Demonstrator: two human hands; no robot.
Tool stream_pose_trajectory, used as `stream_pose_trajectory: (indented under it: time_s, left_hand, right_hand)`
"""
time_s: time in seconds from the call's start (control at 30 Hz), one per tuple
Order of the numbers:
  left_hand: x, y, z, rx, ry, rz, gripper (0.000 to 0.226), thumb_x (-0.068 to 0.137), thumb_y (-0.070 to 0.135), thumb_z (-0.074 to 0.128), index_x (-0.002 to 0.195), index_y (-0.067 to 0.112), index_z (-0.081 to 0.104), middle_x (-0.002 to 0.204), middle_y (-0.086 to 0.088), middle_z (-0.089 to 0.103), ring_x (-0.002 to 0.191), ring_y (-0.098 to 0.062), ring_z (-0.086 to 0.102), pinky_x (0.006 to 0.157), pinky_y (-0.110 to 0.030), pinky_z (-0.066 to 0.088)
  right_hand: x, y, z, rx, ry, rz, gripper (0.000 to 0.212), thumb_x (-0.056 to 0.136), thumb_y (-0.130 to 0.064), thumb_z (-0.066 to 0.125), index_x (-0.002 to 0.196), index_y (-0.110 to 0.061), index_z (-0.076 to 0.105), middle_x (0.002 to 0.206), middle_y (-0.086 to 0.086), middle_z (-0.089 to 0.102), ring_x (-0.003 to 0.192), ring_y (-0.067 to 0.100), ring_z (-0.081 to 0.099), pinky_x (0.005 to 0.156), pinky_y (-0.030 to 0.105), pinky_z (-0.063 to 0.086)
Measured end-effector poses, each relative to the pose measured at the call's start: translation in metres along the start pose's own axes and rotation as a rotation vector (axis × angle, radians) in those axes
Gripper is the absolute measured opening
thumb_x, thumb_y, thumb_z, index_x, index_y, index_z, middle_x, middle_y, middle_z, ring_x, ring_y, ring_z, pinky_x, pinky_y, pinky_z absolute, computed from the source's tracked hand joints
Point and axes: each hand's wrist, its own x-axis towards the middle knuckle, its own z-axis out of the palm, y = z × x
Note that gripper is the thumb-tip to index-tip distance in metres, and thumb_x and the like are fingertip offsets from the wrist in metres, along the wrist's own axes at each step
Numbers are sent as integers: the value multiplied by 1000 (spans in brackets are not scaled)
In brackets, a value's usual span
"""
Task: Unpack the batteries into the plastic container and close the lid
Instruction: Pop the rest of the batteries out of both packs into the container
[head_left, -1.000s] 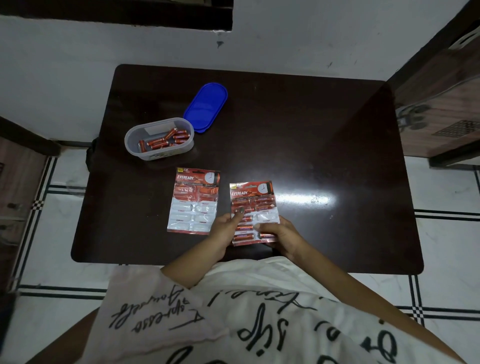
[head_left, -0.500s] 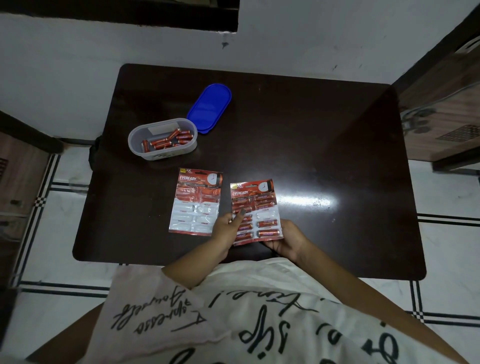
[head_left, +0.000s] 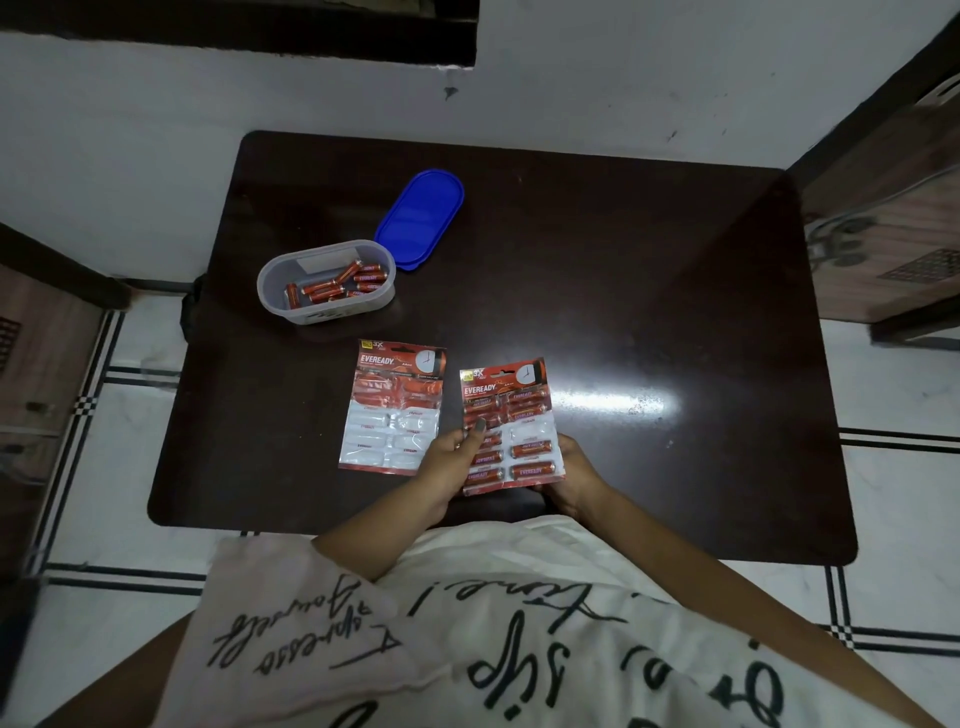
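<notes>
I hold a red blister pack of batteries (head_left: 519, 415) over the near edge of the dark table (head_left: 623, 312). My left hand (head_left: 447, 462) grips its left side, thumb pressed on the front. My right hand (head_left: 571, 475) holds the pack's lower right corner from underneath. Most of its pockets still hold batteries. A second pack (head_left: 395, 410) lies flat to the left, mostly empty pockets. Behind it stands the clear oval plastic container (head_left: 291, 304) with several loose red batteries (head_left: 337, 286) inside. Its blue lid (head_left: 420, 219) lies on the table just behind it to the right.
A white wall runs behind the table. Wooden furniture (head_left: 893, 218) stands to the right and a dark piece (head_left: 36, 353) to the left. White tiled floor with black lines surrounds the table. My white printed shirt fills the bottom of the view.
The pack in my hands has tilted up toward me a little. My right hand has slipped from on top of the pack's lower edge to beneath its right corner.
</notes>
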Motion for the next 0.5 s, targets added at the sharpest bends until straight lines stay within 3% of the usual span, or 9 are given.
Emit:
stream_pose_trajectory:
  time_s: [0.17, 0.4, 0.5]
  left_hand:
    - [2, 0, 2, 34, 20, 23, 36, 94, 47, 54, 101, 15, 69, 97, -5, 76, 84, -17, 73, 72, -26, 55]
    - [6, -4, 9, 39, 81, 45, 43, 92, 50, 56, 100, 10, 71, 93, -6, 76, 83, -19, 73, 73, -28, 56]
    - [5, -1, 9, 24, 88, 39, 42, 92, 49, 56, 99, 10, 70, 92, -5, 75, 82, -19, 72, 65, -24, 53]
  right_hand:
    - [-2, 4, 0, 23, 36, -59, 21, 99, -6, 51, 102, -5, 72, 93, 13, 76, 87, 33, 71, 83, 45, 60]
    - [-3, 6, 2, -9, 44, -9, 20, 98, -18, 55, 99, -9, 72, 104, 20, 73, 98, 41, 69, 92, 49, 55]
    - [-4, 4, -1, -116, 64, -30, 28, 101, -12, 50, 80, -11, 68, 72, 3, 73, 66, 23, 68, 64, 31, 57]
